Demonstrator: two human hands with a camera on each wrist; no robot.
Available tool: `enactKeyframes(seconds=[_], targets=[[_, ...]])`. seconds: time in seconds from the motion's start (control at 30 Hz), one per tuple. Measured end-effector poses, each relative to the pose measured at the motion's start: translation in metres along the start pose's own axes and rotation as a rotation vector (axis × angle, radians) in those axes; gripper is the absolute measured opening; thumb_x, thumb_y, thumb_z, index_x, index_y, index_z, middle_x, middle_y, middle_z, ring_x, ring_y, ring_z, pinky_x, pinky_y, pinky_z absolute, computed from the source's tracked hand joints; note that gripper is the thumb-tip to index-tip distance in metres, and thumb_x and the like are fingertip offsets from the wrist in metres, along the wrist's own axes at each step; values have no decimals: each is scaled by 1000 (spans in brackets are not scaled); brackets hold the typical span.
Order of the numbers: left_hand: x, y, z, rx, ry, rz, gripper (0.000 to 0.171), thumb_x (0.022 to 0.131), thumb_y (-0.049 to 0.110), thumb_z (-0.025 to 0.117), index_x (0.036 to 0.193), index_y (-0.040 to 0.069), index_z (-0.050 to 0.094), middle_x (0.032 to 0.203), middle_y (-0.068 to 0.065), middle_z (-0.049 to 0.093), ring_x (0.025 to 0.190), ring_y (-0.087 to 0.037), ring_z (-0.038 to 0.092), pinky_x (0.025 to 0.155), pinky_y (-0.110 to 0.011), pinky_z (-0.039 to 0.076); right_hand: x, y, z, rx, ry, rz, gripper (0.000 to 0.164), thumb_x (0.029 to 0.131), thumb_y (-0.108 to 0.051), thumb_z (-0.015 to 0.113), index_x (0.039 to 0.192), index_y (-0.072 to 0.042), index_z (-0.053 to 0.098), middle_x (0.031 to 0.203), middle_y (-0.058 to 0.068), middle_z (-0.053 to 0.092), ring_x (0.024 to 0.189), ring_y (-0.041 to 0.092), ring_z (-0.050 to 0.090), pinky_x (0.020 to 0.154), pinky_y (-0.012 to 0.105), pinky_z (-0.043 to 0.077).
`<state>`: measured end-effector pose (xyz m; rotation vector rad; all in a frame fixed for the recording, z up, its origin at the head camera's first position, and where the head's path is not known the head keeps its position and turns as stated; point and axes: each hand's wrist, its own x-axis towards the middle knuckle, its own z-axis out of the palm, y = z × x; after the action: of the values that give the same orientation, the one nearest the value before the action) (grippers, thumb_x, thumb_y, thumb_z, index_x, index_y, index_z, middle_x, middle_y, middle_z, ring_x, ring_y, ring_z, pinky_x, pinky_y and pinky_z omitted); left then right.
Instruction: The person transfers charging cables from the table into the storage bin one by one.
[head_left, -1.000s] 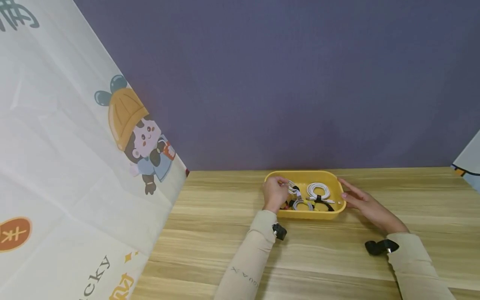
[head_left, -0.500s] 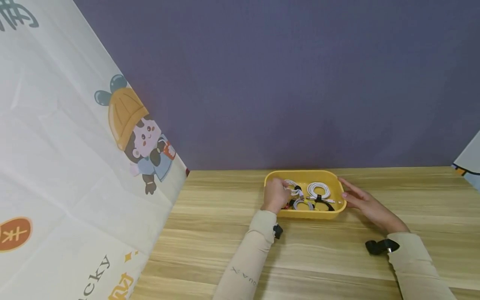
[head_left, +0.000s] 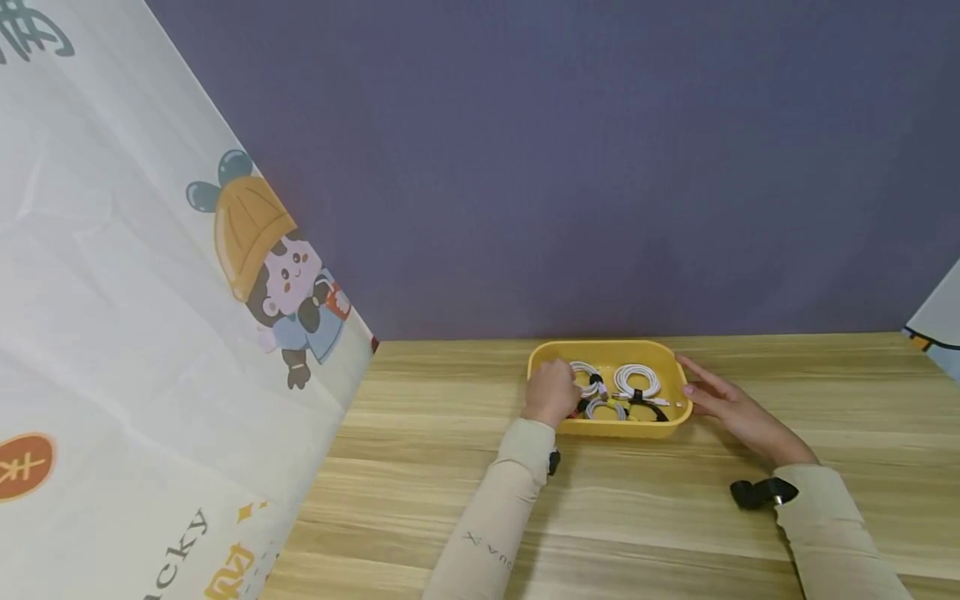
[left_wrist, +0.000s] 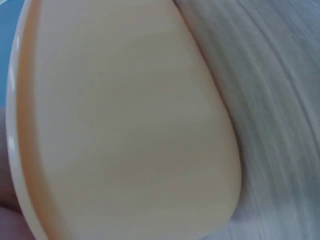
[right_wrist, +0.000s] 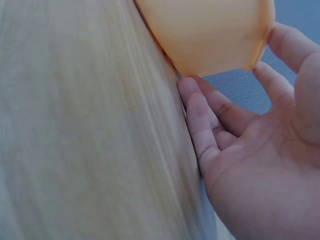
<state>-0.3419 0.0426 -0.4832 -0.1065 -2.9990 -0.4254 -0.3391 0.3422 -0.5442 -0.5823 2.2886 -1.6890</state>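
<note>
A yellow plastic tray [head_left: 622, 429] stands on the table, holding several coiled cables. My left hand [head_left: 552, 392] reaches into its left end with curled fingers, right beside a white cable [head_left: 583, 367] bound with a black strap. Those fingertips are hidden, so I cannot tell whether they grip the cable. Another white cable coil [head_left: 637, 369] lies to the right, with a grey cable [head_left: 591, 409] and a black cable [head_left: 657, 410] along the front. In the right wrist view, my right hand [right_wrist: 260, 160] touches the tray's end [right_wrist: 215, 40] with extended thumb and fingers.
The wooden table [head_left: 420, 467] meets a dark blue-purple panel [head_left: 570, 167] just behind the tray. A white printed sheet [head_left: 150, 292] with a cartoon figure slopes along the left side. Black wrist cameras sit on both sleeves.
My left hand has lowered into the tray, and the strapped white cable it pinched now lies flatter inside. My right hand stays at the tray's right end.
</note>
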Motion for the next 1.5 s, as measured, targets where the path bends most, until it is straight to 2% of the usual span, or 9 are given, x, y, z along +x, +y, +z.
enactKeyframes(seconds=[0.17, 0.4, 0.57, 0.7, 0.8, 0.93, 1.2, 1.37, 1.5], targets=[[6, 4, 6, 75, -16, -23, 49, 87, 21, 76, 52, 20, 41, 71, -2, 68, 64, -18, 61, 45, -29, 42, 4, -1, -5, 1, -8, -5, 66, 111, -30, 45, 166, -18, 10, 168, 30, 9, 116, -22, 48, 91, 12, 53], [12, 8, 11, 140, -7, -30, 37, 88, 20, 73, 55, 19, 55, 86, -5, 76, 76, -22, 71, 53, -33, 54, 8, -2, -12, -7, -20, -12, 66, 111, -29, 45, 166, -19, 10, 168, 29, 9, 118, -23, 45, 91, 12, 53], [15, 11, 12, 163, 10, -34, 22, 88, 22, 73, 67, 17, 68, 93, -5, 74, 82, -22, 71, 58, -34, 58, 12, -2, -17, -14, -24, -13, 66, 111, -29, 45, 166, -18, 10, 168, 28, 9, 118, -22, 46, 91, 13, 54], [16, 13, 11, 149, 19, -33, 18, 89, 21, 71, 71, 18, 70, 98, -5, 69, 85, -24, 70, 62, -35, 59, 15, -2, -21, -20, -27, -12, 66, 111, -29, 45, 166, -19, 11, 168, 29, 10, 117, -23, 45, 91, 13, 54], [16, 13, 10, 125, 38, -17, 15, 89, 20, 71, 74, 19, 72, 99, -5, 67, 86, -23, 69, 64, -34, 59, 17, -2, -25, -19, -31, -12, 66, 111, -30, 45, 166, -20, 11, 168, 29, 9, 117, -23, 45, 92, 12, 53], [16, 12, 8, 73, 90, 17, 7, 91, 20, 72, 91, 19, 79, 99, -3, 67, 88, -21, 70, 65, -32, 60, 19, -2, -29, -16, -37, -13, 66, 111, -30, 45, 166, -20, 11, 168, 29, 9, 117, -23, 46, 92, 12, 53], [18, 2, 0, -76, 285, 70, 14, 94, 16, 73, 107, 18, 78, 102, -1, 72, 87, -18, 70, 68, -26, 59, 26, 0, -36, -20, -52, -18, 66, 111, -30, 45, 166, -21, 11, 167, 30, 11, 117, -21, 48, 92, 13, 53], [20, -11, -7, -180, 363, 14, 20, 94, 13, 73, 113, 17, 75, 109, -5, 70, 93, -19, 68, 70, -28, 60, 31, -1, -41, -27, -55, -14, 66, 111, -30, 46, 166, -21, 11, 168, 28, 10, 117, -22, 47, 91, 13, 54], [22, -21, -9, -277, 363, -44, 27, 92, 12, 75, 119, 14, 74, 111, -10, 70, 98, -24, 67, 76, -36, 61, 34, -2, -45, -24, -62, -12, 66, 111, -31, 46, 166, -20, 11, 168, 28, 10, 117, -22, 47, 92, 13, 54]])
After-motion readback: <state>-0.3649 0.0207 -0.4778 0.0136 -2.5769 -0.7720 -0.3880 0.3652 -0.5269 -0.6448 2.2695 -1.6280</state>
